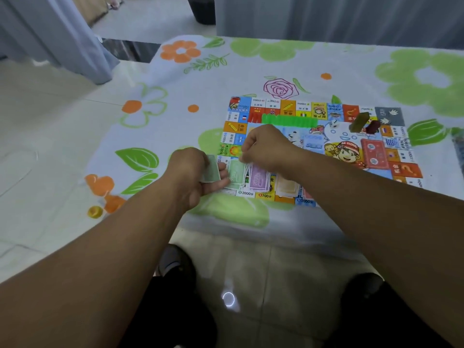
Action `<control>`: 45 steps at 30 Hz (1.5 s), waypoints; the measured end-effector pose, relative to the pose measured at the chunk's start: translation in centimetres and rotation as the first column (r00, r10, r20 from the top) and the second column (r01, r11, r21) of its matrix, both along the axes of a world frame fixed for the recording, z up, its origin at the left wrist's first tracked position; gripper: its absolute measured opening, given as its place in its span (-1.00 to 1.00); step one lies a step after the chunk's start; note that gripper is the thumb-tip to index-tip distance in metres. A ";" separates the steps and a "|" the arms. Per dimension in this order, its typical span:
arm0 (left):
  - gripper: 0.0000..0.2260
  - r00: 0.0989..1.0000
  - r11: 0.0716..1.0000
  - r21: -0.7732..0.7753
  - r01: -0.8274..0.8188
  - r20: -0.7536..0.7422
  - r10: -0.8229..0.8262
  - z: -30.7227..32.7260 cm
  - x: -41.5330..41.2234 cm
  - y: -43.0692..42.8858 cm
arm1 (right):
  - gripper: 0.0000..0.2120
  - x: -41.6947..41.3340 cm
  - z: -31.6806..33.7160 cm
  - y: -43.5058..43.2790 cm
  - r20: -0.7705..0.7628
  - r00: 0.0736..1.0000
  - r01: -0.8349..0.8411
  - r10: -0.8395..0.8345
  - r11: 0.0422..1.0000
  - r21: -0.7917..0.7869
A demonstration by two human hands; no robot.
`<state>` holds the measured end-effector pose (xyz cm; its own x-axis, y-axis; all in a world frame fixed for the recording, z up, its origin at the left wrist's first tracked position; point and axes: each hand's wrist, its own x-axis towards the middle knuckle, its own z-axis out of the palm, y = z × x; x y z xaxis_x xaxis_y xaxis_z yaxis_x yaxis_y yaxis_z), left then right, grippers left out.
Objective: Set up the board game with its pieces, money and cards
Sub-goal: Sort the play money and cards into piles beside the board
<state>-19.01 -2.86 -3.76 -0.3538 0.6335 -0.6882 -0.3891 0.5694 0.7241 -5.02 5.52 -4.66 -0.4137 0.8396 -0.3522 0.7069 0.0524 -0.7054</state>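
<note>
**Sorting the play money**

The left hand (pixel 193 174) is gripping green banknotes (pixel 210 169) at the game board's (pixel 351 151) near corner; the right hand (pixel 266 146) is pinching one note (pixel 244 160) above the sorted piles (pixel 258 179). The paper is likely light, floppy and slippery, so it is best pinched at an edge.

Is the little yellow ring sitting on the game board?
No, the yellow ring lies on the flowered tablecloth, off to the left of the board and apart from it.
</note>
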 end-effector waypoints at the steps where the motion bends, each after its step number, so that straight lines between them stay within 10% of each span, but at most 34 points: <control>1: -0.77 1.000 1.000 0.004 0.017 -0.003 -0.017 -0.1 -0.1 -0.1 | -0.78 -0.1 -0.1 0.0 -0.032 0.999 0.020 -0.020 1.000 0.000; 9: -0.89 0.996 0.994 0.059 0.087 -0.016 -0.086 -0.2 0.0 -0.2 | -0.81 -0.6 0.2 -1.0 -0.226 0.974 -0.024 -0.005 0.992 -0.127; 25: -0.86 0.997 0.997 0.044 -0.067 -0.040 0.069 0.1 -1.3 -0.7 | -0.80 -0.2 -0.5 -0.2 -0.115 0.991 0.050 -0.062 0.993 -0.109; 45: -0.80 0.981 0.977 0.120 0.179 0.051 -0.186 0.2 3.1 0.4 | -0.96 4.0 1.3 -0.2 -0.208 0.976 0.036 -0.060 0.993 -0.116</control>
